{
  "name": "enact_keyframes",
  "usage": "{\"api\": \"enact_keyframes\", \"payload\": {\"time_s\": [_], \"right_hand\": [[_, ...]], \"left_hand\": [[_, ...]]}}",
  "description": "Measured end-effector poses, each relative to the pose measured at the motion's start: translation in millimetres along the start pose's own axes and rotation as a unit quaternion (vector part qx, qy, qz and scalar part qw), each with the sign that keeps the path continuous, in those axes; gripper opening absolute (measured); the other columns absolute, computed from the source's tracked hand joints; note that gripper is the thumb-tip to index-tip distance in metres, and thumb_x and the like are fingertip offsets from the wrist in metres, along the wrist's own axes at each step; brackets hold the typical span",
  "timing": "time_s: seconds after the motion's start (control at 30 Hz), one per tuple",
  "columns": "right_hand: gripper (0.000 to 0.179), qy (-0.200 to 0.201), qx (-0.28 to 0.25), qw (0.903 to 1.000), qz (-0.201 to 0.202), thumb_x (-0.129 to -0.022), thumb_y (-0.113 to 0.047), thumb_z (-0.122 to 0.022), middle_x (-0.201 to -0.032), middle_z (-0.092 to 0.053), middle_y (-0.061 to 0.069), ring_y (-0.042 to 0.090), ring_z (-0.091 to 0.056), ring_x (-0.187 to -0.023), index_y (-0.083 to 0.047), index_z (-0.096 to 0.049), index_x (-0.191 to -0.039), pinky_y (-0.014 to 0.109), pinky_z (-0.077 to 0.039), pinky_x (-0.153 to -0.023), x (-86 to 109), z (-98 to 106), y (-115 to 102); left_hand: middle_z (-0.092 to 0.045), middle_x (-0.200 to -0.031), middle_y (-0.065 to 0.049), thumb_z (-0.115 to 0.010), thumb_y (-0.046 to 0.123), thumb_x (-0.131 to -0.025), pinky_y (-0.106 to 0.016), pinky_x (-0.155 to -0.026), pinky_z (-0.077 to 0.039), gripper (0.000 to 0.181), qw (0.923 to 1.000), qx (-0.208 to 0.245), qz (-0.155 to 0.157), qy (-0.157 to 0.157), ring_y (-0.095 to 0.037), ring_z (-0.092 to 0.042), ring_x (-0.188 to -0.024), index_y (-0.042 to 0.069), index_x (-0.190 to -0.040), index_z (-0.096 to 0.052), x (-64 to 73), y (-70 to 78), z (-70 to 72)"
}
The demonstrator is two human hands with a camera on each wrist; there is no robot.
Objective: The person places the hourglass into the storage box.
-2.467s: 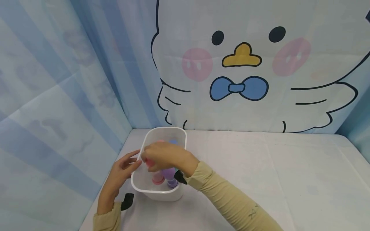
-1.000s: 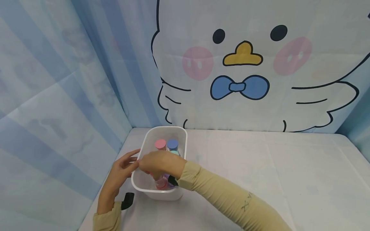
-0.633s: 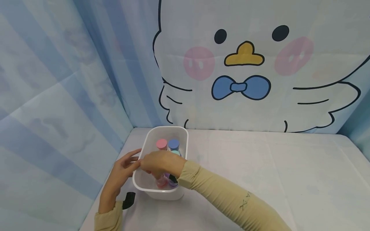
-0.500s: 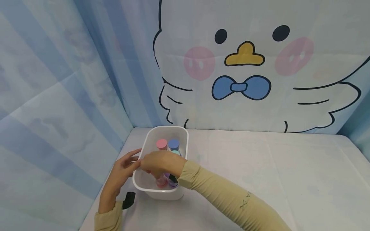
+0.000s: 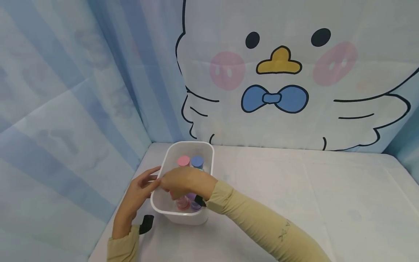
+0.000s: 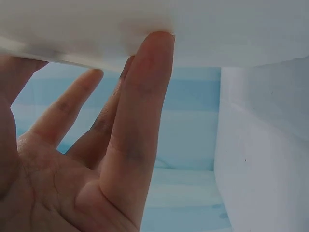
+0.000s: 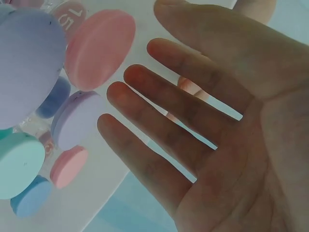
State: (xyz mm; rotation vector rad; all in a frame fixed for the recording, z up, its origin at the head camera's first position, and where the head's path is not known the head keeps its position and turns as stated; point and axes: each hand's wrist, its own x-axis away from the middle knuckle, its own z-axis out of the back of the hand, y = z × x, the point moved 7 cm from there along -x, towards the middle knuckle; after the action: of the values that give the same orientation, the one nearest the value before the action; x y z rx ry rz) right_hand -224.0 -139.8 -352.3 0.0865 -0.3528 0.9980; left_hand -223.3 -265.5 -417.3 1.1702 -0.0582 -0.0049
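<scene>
A white plastic box [image 5: 165, 204] holds several small sand timers with round coloured caps. At its back stand a pink-capped timer [image 5: 183, 161] and a blue-capped timer [image 5: 197, 161]. My right hand [image 5: 190, 180] is over the box, hiding the timers in the middle. In the right wrist view its fingers are straight and spread, beside a pink cap [image 7: 100, 50] and a large purple cap [image 7: 31, 63]; a mint cap [image 7: 20, 165] is lower down. My left hand [image 5: 135, 194] touches the box's left side, and its fingertips [image 6: 157, 48] meet the white wall.
The box stands at the left end of a table covered in white cloth [image 5: 278, 189]. A pale blue curtain [image 5: 68, 109] hangs close on the left, and a cloth printed with a cartoon bird [image 5: 278, 127] rises behind the table.
My right hand moved down and toward the front of the box, uncovering the back caps, then rose slightly. My left hand keeps its place. The whole view has shifted a little.
</scene>
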Motion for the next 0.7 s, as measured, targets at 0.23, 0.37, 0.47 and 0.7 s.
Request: {"api": "enact_keyframes", "payload": {"time_s": [0.23, 0.37, 0.47, 0.7], "right_hand": [[0.019, 0.034, -0.016, 0.9992, 0.015, -0.092, -0.024, -0.071, -0.103, -0.066, -0.007, 0.008, -0.059, -0.088, -0.018, -0.07, -0.11, 0.024, -0.051, -0.08, 11.7, 7, 4], [0.021, 0.065, -0.014, 0.9972, 0.035, -0.093, -0.025, -0.07, -0.105, -0.066, -0.005, 0.008, -0.058, -0.09, -0.017, -0.071, -0.113, 0.023, -0.051, -0.082, 22.0, 14, 6], [0.022, 0.085, -0.007, 0.9952, 0.049, -0.094, -0.025, -0.07, -0.103, -0.066, -0.004, 0.008, -0.058, -0.091, -0.017, -0.072, -0.114, 0.02, -0.051, -0.081, 31.2, 19, 6], [0.024, 0.125, -0.002, 0.9903, 0.06, -0.093, -0.026, -0.071, -0.102, -0.066, -0.003, 0.006, -0.057, -0.085, -0.014, -0.072, -0.115, 0.017, -0.05, -0.077, 58.4, 26, 13]], "left_hand": [[-0.059, -0.133, -0.018, -0.063, 0.038, -0.098, -0.031, -0.076, -0.056, 0.054, 0.9996, -0.026, -0.002, -0.003, -0.029, -0.065, -0.11, 0.019, -0.146, -0.049, 0.7, 7.3, -1.2], [-0.057, -0.136, -0.018, -0.062, 0.037, -0.098, -0.033, -0.083, -0.055, 0.054, 0.999, -0.041, -0.015, -0.008, -0.032, -0.063, -0.115, 0.017, -0.147, -0.048, 1.1, 10.8, -1.2], [-0.056, -0.138, -0.019, -0.061, 0.034, -0.099, -0.033, -0.087, -0.054, 0.054, 0.9979, -0.054, -0.035, -0.004, -0.034, -0.06, -0.119, 0.013, -0.146, -0.048, 2.7, 16.3, 0.7], [-0.057, -0.137, -0.017, -0.06, 0.03, -0.1, -0.021, -0.084, -0.054, 0.051, 0.9954, -0.072, -0.063, 0.008, -0.034, -0.057, -0.122, 0.01, -0.145, -0.048, 11.6, 36.9, 7.9]]}}
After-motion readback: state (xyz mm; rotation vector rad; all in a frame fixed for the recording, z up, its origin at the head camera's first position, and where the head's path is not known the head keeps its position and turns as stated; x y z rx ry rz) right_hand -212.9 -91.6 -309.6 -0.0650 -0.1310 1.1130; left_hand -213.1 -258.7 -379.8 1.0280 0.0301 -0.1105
